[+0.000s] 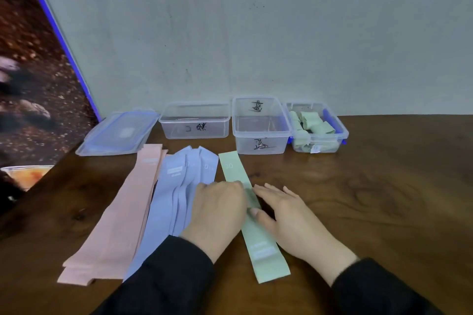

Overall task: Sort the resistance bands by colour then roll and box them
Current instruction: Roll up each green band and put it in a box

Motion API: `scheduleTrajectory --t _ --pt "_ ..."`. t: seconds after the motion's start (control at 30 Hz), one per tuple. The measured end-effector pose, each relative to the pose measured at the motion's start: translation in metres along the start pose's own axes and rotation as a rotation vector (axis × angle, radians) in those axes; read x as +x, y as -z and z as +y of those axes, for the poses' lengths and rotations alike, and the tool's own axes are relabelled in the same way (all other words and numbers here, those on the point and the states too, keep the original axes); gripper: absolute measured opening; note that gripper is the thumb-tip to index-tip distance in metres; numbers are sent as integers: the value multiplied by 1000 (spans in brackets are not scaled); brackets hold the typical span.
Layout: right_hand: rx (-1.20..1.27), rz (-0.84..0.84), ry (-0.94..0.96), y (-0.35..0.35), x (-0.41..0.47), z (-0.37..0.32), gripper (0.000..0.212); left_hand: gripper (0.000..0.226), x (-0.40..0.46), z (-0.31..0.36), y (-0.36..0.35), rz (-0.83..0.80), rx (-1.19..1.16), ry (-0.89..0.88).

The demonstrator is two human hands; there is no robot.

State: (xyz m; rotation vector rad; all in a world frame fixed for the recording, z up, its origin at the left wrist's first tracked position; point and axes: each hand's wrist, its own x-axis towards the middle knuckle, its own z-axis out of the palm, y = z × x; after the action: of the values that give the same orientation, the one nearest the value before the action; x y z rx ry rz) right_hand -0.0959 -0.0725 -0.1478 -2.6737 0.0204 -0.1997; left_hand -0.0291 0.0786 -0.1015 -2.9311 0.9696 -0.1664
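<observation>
With the green resistance band point(252, 215) flat on the desk point(384, 186) under the relaxed, ungripping fingers of the left hand point(217, 210) and right hand point(284, 215), rolling askew would likely yield a loose roll that unravels before boxing.

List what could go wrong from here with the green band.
1. The left hand lies partly over the blue bands beside the green band; rolling might drag one along.
2. Both hands, the right hand too, sit mid-strip, so a roll begun here may come out loose.
</observation>
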Motion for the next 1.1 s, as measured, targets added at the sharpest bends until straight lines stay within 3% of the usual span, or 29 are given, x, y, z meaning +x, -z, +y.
scheduleTrajectory --t 0.1,0.27,0.47,0.73,0.93,1.1 --pt "-30 47 16 -3 -11 -6 53 19 -14 5 -17 31 -127 21" --pt "23 90 6 -3 -33 -14 50 41 -22 16 -20 -71 -320 -13" --pt "104 196 -146 13 -59 -13 39 58 -20 25 -17 -8 -641 -70" --pt "37 92 -168 19 -63 -19 51 40 -37 10 -3 29 -399 -125" --pt "114 69 -218 23 -51 -6 47 37 -47 12 -3 44 -616 -222" --pt "172 126 -114 28 -62 -1 35 31 -59 9 -15 103 -658 -260"
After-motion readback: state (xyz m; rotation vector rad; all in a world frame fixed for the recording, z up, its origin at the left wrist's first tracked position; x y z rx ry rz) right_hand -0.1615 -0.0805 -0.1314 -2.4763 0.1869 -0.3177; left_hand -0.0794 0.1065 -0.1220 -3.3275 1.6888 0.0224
